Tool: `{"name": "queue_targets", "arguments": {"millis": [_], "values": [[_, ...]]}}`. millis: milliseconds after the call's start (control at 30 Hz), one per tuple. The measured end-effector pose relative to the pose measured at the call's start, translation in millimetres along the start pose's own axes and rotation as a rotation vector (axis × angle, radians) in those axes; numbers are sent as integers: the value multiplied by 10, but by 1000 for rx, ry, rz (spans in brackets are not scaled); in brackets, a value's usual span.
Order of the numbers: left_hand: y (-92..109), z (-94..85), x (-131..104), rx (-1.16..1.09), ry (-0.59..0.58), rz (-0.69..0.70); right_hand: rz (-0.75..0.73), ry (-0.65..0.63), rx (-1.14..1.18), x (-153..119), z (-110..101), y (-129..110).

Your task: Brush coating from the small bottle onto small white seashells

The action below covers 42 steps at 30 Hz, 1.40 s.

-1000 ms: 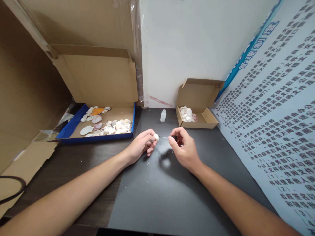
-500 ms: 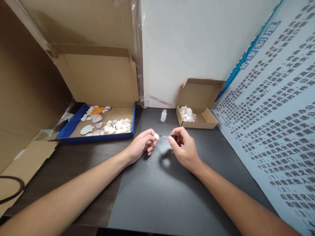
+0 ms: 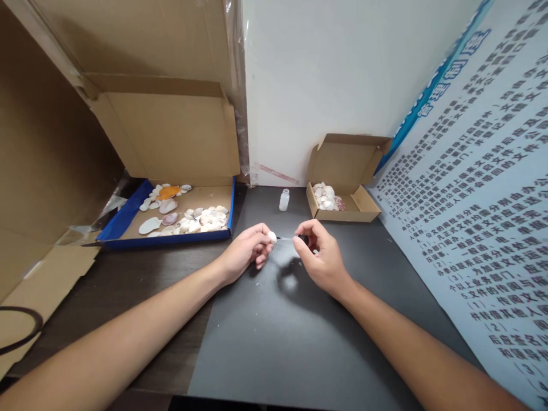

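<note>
Between the thumb and fingers of my left hand [image 3: 248, 251] is pinched a small white seashell [image 3: 272, 237]. My right hand [image 3: 322, 257] is closed around the black cap of a brush [image 3: 303, 238]. From the cap a thin clear stem runs left, and its dark bristle tip [image 3: 278, 238] is at the shell's right side, seemingly touching it. Behind the hands a small white bottle [image 3: 284, 200] stands upright without a cap.
At the left, an open blue-edged box [image 3: 166, 242] holds many shells and an orange one [image 3: 169, 192]. A smaller cardboard box [image 3: 349, 217] with shells stands at the back right. The grey mat [image 3: 274, 342] lies under my hands; a printed board [image 3: 483, 188] slopes along the right.
The brush tip has come closer to the shell, and the shell has turned slightly in my left fingers. Both hands stay nearly in place.
</note>
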State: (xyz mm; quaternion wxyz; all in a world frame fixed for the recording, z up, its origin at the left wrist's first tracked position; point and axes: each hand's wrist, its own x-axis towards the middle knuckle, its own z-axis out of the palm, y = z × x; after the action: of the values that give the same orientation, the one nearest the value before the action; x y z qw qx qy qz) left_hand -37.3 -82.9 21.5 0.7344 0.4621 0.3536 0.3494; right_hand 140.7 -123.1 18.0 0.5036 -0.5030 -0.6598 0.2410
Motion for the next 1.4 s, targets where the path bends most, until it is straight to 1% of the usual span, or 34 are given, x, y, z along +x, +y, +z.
{"name": "queue_targets", "arguments": {"millis": [100, 200, 367, 467, 600, 733, 833, 900, 1000, 1133, 1400], "values": [[1, 0, 0, -8, -1, 0, 3, -42, 37, -12, -4, -10], [2, -2, -1, -12, -2, 1, 10, -28, -8, -17, -5, -10], [4, -8, -2, -11, -4, -1, -14, -41, 16, -14, -8, -12], [5, -7, -4, -17, -2, 0, -3, -11, -34, -11, -6, -14], [7, -3, -6, -14, 4, -1, -2, -49, 17, -12, 1, -7], [3, -6, 0, -17, 2, 1, 2, -22, -42, -15, 4, 4], [-6, -11, 11, -7, 3, 4, -2, -39, 5, -12, 1, 3], [-14, -10, 17, 16, 1, 27, -6, -39, -6, -8, -1, -1], [-20, -3, 17, 66, -1, 109, -16, 1, -41, -7, -8, -10], [-19, 4, 5, 108, 3, 200, -39, 43, 24, -26, -29, -27], [-40, -23, 18, 92, -23, 202, -54, 59, 39, -30, -6, -38]]}}
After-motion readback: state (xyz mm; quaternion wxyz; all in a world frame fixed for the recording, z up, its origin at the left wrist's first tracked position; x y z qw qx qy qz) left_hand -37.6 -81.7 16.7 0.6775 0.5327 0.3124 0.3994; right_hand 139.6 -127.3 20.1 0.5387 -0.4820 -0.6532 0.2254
